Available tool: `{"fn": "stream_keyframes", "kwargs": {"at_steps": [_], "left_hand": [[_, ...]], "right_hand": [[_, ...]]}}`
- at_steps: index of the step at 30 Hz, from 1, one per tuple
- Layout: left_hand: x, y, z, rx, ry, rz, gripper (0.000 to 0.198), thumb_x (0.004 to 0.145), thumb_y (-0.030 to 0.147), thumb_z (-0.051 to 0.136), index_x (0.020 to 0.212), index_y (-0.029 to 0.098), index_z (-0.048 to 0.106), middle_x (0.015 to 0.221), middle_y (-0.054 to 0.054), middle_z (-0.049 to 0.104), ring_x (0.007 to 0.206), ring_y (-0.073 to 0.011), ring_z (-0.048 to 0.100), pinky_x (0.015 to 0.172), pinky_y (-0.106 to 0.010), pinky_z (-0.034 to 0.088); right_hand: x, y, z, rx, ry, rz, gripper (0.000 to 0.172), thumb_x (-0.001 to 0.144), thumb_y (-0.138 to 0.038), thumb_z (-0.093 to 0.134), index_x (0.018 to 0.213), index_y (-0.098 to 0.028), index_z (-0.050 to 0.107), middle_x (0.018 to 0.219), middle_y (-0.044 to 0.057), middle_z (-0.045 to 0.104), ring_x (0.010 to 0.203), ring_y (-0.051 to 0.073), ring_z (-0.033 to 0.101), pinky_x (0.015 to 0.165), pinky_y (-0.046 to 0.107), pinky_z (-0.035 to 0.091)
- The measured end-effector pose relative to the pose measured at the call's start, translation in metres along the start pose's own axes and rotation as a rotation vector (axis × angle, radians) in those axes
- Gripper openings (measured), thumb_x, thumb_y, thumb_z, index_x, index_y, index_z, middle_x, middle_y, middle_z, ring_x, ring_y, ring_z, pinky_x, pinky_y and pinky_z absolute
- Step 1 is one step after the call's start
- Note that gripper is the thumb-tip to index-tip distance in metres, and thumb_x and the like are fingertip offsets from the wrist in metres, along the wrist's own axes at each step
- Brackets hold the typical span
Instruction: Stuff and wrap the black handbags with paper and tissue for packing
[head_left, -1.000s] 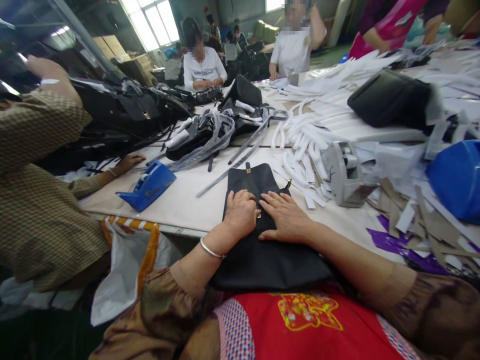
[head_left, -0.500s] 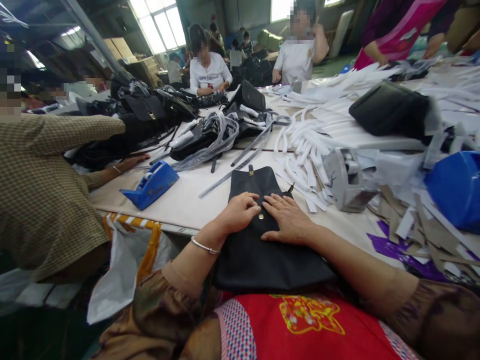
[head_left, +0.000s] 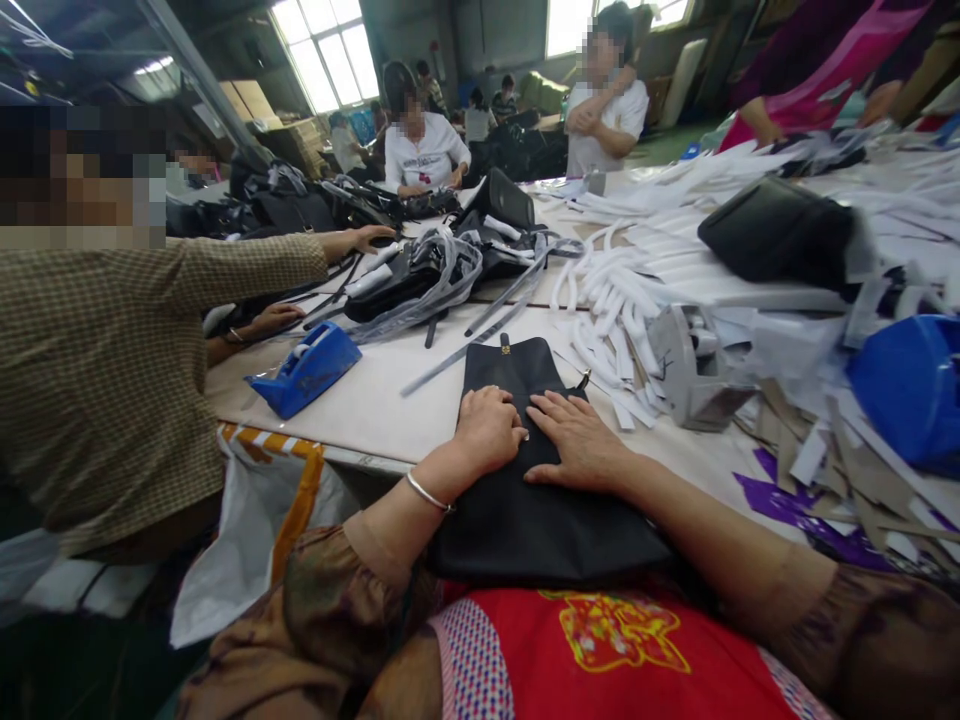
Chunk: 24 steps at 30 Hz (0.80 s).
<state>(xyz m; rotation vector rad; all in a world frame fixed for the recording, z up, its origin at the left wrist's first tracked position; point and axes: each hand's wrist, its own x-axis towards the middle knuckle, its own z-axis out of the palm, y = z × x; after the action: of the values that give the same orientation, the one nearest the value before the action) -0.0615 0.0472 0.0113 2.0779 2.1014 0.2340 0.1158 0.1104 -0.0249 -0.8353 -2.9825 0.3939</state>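
Observation:
A black handbag [head_left: 551,535] lies flat in front of me, its near end by my red apron and its flap spread away from me. A short tab with gold-coloured hardware [head_left: 505,348] sits at the flap's far edge. My left hand [head_left: 489,430] rests on the bag's left part, fingers slightly bent, thumb toward the middle; it covers the gold snap. Beside it, my right hand [head_left: 577,440] presses flat on the leather with fingers apart. Neither hand grips anything. A small zip pull [head_left: 583,381] sticks out past the right fingertips.
A blue tape dispenser [head_left: 304,368] stands left, a grey one [head_left: 697,365] right. White foam strips [head_left: 611,300] and cardboard scraps [head_left: 847,450] cover the right side. More black bags [head_left: 420,270] lie ahead. A co-worker in a checked shirt [head_left: 97,380] reaches across from the left.
My left hand has shifted slightly nearer to me and turned, now hiding the gold snap. My right hand stays put. The co-worker at left leans in, an arm stretched toward the black bags.

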Motion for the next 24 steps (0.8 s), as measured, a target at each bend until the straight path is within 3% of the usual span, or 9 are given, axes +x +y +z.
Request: {"fn": "stream_keyframes", "kwargs": {"at_steps": [5, 9, 12, 15, 17, 20, 22, 24], "left_hand": [[0.003, 0.006, 0.002, -0.049, -0.021, -0.013, 0.015, 0.083, 0.025, 0.063, 0.078, 0.018, 0.076, 0.133, -0.011, 0.062, 0.133, -0.0338, 0.046, 0.114, -0.056, 0.030], [-0.002, -0.001, -0.020, -0.411, -0.098, 0.071, 0.018, 0.084, 0.025, 0.060, 0.073, 0.019, 0.071, 0.125, -0.011, 0.067, 0.125, -0.0266, 0.056, 0.114, -0.046, 0.034], [-0.019, -0.028, -0.047, -0.800, -0.073, 0.059, 0.021, 0.086, 0.035, 0.059, 0.075, 0.019, 0.067, 0.132, -0.010, 0.065, 0.122, -0.0245, 0.059, 0.107, -0.039, 0.043], [-0.047, -0.078, -0.064, -0.901, 0.059, -0.145, 0.030, 0.085, 0.046, 0.057, 0.072, 0.020, 0.062, 0.129, -0.010, 0.067, 0.117, -0.0255, 0.061, 0.101, -0.040, 0.047], [-0.069, -0.116, -0.065, -0.738, 0.062, -0.312, 0.034, 0.082, 0.051, 0.058, 0.070, 0.020, 0.062, 0.117, -0.009, 0.072, 0.110, -0.0266, 0.064, 0.095, -0.039, 0.049], [-0.097, -0.161, -0.054, -0.040, -0.053, -0.618, 0.038, 0.075, 0.054, 0.063, 0.065, 0.017, 0.065, 0.095, -0.016, 0.074, 0.102, -0.0352, 0.065, 0.088, -0.043, 0.048], [-0.108, -0.177, -0.043, 0.353, -0.054, -0.692, 0.046, 0.073, 0.059, 0.064, 0.076, 0.014, 0.071, 0.102, -0.022, 0.071, 0.109, -0.0422, 0.059, 0.089, -0.050, 0.045], [-0.107, -0.181, -0.033, 0.484, -0.059, -0.683, 0.054, 0.077, 0.063, 0.059, 0.092, 0.013, 0.073, 0.114, -0.024, 0.067, 0.116, -0.0440, 0.053, 0.092, -0.054, 0.042]], "right_hand": [[-0.001, 0.000, -0.001, 0.011, -0.001, -0.001, 0.108, 0.072, -0.086, 0.047, 0.151, -0.013, 0.039, 0.159, 0.016, 0.030, 0.148, 0.037, 0.022, 0.118, 0.057, 0.017], [-0.001, 0.001, -0.001, 0.031, 0.002, 0.005, 0.109, 0.072, -0.087, 0.047, 0.151, -0.012, 0.038, 0.160, 0.017, 0.030, 0.148, 0.038, 0.021, 0.118, 0.057, 0.016], [-0.002, 0.002, -0.002, 0.041, 0.001, 0.008, 0.110, 0.072, -0.087, 0.046, 0.152, -0.012, 0.038, 0.160, 0.017, 0.029, 0.148, 0.038, 0.021, 0.118, 0.057, 0.016], [-0.002, 0.002, -0.003, 0.049, 0.004, 0.011, 0.110, 0.071, -0.088, 0.046, 0.151, -0.012, 0.039, 0.160, 0.016, 0.028, 0.148, 0.038, 0.021, 0.119, 0.056, 0.015], [-0.001, 0.002, -0.003, 0.055, 0.008, 0.008, 0.110, 0.071, -0.088, 0.046, 0.150, -0.012, 0.040, 0.160, 0.016, 0.029, 0.148, 0.038, 0.021, 0.119, 0.056, 0.015], [-0.001, 0.002, -0.002, 0.062, 0.020, 0.000, 0.110, 0.071, -0.088, 0.047, 0.150, -0.013, 0.041, 0.160, 0.016, 0.029, 0.148, 0.037, 0.022, 0.119, 0.055, 0.016], [0.000, 0.002, -0.001, 0.061, 0.026, 0.002, 0.110, 0.071, -0.088, 0.048, 0.150, -0.012, 0.041, 0.160, 0.017, 0.029, 0.148, 0.038, 0.021, 0.119, 0.056, 0.016], [0.000, 0.002, -0.001, 0.058, 0.027, 0.005, 0.110, 0.070, -0.088, 0.049, 0.150, -0.012, 0.040, 0.159, 0.017, 0.029, 0.148, 0.038, 0.022, 0.118, 0.057, 0.017]]}}
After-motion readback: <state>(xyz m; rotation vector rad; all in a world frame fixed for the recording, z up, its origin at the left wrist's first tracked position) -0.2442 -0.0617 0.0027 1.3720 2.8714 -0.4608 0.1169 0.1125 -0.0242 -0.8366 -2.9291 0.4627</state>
